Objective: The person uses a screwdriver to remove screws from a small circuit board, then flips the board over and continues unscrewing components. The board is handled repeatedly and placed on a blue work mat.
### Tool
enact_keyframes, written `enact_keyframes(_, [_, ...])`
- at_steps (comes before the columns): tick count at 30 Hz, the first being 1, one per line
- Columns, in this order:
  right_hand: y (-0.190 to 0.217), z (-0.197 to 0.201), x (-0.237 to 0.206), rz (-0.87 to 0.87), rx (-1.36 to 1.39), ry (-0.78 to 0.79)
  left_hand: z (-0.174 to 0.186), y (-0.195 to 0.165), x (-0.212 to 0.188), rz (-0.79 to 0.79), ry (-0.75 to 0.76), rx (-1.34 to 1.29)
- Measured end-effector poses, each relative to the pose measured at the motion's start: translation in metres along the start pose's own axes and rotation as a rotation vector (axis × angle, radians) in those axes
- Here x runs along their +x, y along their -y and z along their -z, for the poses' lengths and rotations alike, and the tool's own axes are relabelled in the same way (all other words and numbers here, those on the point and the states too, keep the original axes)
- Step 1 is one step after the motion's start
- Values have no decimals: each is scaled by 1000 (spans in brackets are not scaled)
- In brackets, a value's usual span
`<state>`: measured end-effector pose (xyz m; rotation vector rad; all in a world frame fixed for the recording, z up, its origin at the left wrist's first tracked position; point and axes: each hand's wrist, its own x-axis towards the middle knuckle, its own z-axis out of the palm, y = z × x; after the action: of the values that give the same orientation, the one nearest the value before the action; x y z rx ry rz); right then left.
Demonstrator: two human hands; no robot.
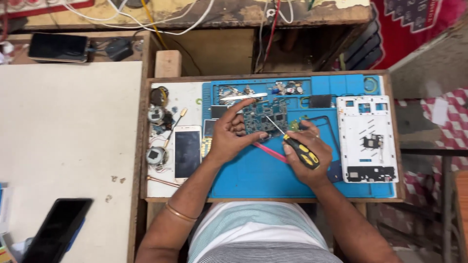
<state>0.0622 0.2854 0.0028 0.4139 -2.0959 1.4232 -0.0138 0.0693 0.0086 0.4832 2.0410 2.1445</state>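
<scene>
We are working on a circuit board with a screwdriver over a blue mat.

Our left hand is pressing the circuit board down on the mat, with the fingers bent over its left edge and the index finger stretching along its top side. Our right hand is closing fully around the black and yellow handle of the screwdriver, and the thin metal shaft is pointing up and left, with its tip touching the middle of the board. A pink strip is lying on the mat between both hands. A white phone frame is resting at the right side of the mat, and a white phone is lying left of it, on the wooden desk.
</scene>
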Motion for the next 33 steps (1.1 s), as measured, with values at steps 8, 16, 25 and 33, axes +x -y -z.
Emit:
enact_keyframes(8, [3,0,3,2,-50,12,1,2,1,-23,30,-79])
enact_keyframes(16, [12,-4,10,8,-74,6,3,-6,2,6,-44,-164])
enact_keyframes(25, [15,-7,6,46,-77,45,4,-11,-1,-12,-34,-89])
enact_keyframes(33, [15,-4,7,-15,-37,16,6,-10,0,-1,-74,-46])
